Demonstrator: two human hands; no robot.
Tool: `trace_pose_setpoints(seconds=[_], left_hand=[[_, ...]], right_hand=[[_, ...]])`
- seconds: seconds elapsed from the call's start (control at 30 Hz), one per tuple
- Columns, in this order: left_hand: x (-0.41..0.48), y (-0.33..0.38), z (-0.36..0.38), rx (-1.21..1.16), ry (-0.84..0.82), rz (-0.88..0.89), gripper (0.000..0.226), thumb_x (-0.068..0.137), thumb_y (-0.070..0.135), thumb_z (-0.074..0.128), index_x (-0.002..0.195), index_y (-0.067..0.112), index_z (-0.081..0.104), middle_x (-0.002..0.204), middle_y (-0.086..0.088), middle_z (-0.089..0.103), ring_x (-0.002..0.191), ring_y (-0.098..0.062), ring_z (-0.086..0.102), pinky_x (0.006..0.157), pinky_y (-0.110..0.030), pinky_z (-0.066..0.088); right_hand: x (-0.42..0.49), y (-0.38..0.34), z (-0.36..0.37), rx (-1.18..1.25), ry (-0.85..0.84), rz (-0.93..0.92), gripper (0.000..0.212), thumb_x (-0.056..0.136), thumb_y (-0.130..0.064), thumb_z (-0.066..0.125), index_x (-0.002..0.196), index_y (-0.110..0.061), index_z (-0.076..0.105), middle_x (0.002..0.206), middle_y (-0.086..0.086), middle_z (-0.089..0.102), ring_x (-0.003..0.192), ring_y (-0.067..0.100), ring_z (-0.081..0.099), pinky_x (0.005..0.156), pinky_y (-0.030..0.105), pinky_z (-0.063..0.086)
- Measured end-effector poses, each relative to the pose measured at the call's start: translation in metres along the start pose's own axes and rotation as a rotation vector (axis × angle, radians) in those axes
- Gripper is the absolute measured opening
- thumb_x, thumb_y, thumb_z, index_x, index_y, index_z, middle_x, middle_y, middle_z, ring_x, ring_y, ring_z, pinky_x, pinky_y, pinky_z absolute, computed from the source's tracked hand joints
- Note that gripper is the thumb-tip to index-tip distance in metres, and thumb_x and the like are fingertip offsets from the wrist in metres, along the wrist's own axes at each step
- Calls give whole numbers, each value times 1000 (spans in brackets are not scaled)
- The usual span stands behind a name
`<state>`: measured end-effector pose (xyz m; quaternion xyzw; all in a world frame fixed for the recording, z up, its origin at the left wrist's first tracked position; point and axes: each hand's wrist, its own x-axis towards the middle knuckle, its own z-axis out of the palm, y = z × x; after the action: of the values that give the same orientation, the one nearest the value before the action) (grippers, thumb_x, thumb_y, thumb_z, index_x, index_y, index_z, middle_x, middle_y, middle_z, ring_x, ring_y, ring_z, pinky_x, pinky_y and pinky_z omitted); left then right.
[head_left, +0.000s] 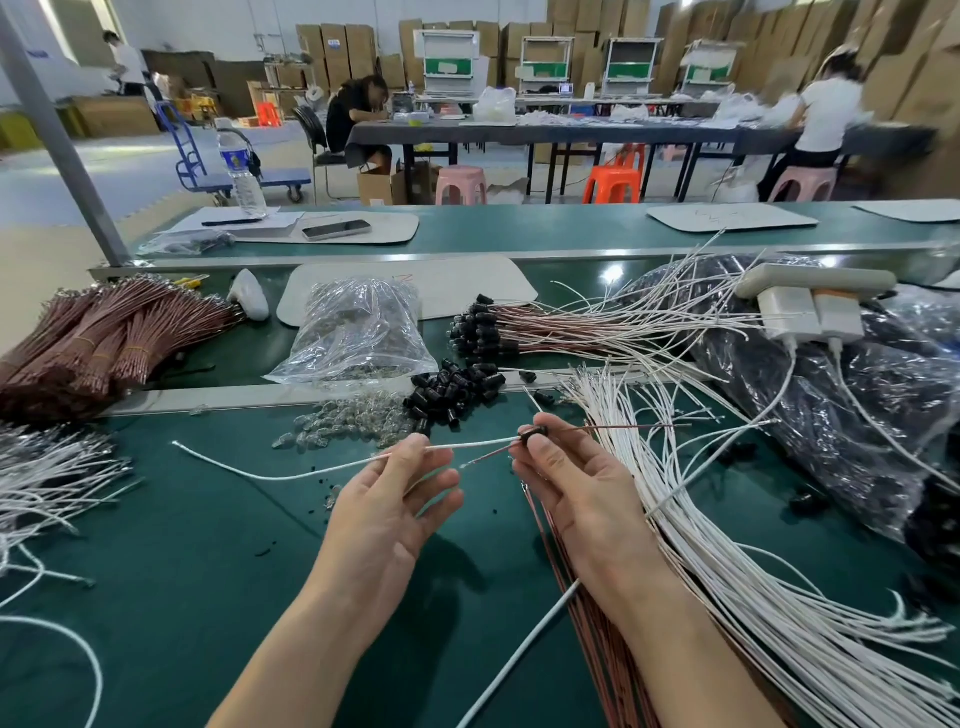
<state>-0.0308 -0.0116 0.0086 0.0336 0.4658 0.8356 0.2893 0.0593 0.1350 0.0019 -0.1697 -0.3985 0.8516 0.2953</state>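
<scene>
The left hand (395, 493) is held palm-up above the green worktop (208, 545). A white wire (467, 445) is pinched between its thumb and forefinger, and the other fingers are left loosely spread. From the pinch, the free length of this wire is draped leftwards and its far end is laid on the worktop.

The right hand (571, 483) is also turned palm-up. A small black cap (534, 433) is pinched at its fingertips, in the air just above the near edge of the worktop. The white wire is led up to this cap. A thin brown wire (623, 426) is seen projecting from the cap to the right, and a short brown end is shown below it, between the two hands.

Loose black caps (457, 389) are heaped just beyond the hands, beside a scatter of clear glass bulbs (343, 421). A clear plastic bag (358, 332) is placed behind the bulbs. White wires (727, 519) are fanned out to the right of the right hand, and tied brown wire bundles (104, 338) are stacked at far left.

A water bottle (241, 171) with a blue label is stood on the far worktop; the label text cannot be read. Red marks on the white mat (467, 283) are likewise illegible.
</scene>
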Motion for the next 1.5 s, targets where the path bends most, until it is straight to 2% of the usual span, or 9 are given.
trace_pose_setpoints(seconds=[0.13,0.3,0.5,0.7,0.83,0.97,1.07,1.2,1.5], left_hand=[[-3,-5,2,129,-19,39,27,77,26,72,99,12,68,92,-7,76,79,-15,70,69,-29,60],[-5,-9,5,142,25,109,27,66,30,77,91,21,73,96,-3,77,87,-8,70,78,-30,50],[-9,-20,10,221,-2,132,31,70,34,76,97,19,72,97,0,77,90,-8,69,79,-30,50],[-11,-22,13,211,-44,140,40,72,34,76,105,12,70,103,-6,78,96,-17,73,71,-25,58],[-11,-20,12,244,-80,155,39,76,32,75,108,11,69,98,-8,77,89,-19,73,67,-25,58],[-11,-23,10,362,-130,201,35,79,31,75,108,12,70,96,-9,78,88,-21,74,69,-22,57],[-8,-23,7,284,-102,215,27,77,30,76,100,16,75,87,-7,76,79,-16,71,69,-22,57],[-3,-15,6,131,-46,158,16,76,26,73,87,15,77,79,-6,72,69,-13,68,64,-22,56],[7,10,-9,-37,47,82,11,94,17,64,99,8,67,77,-3,72,65,-11,68,65,-22,60]], right_hand=[[-2,2,2,-62,-6,1,33,73,-11,75,105,-9,72,97,11,77,91,21,76,74,21,58],[-3,1,5,73,-11,78,33,72,-8,73,105,-5,70,95,13,76,86,20,76,71,23,59],[-6,8,8,11,-81,111,30,72,-8,74,102,-7,71,96,13,77,89,21,76,76,24,59],[-12,9,11,-198,-187,65,30,71,-35,81,98,-24,81,105,10,77,100,20,73,85,24,56],[-13,7,12,-248,-139,62,26,79,-36,73,99,-22,81,102,11,77,91,20,74,78,23,56],[-15,7,13,-312,-117,55,30,70,-41,77,95,-25,81,94,8,78,81,17,72,72,25,57],[-14,4,13,-281,-74,37,34,65,-44,79,92,-24,82,97,4,78,79,14,71,66,24,56],[-10,-9,5,-144,8,42,13,77,-29,75,84,-20,81,91,3,76,70,10,68,60,23,58],[-3,-47,-30,96,283,-159,17,88,-30,70,96,-15,69,87,-4,72,73,7,67,65,21,59]])
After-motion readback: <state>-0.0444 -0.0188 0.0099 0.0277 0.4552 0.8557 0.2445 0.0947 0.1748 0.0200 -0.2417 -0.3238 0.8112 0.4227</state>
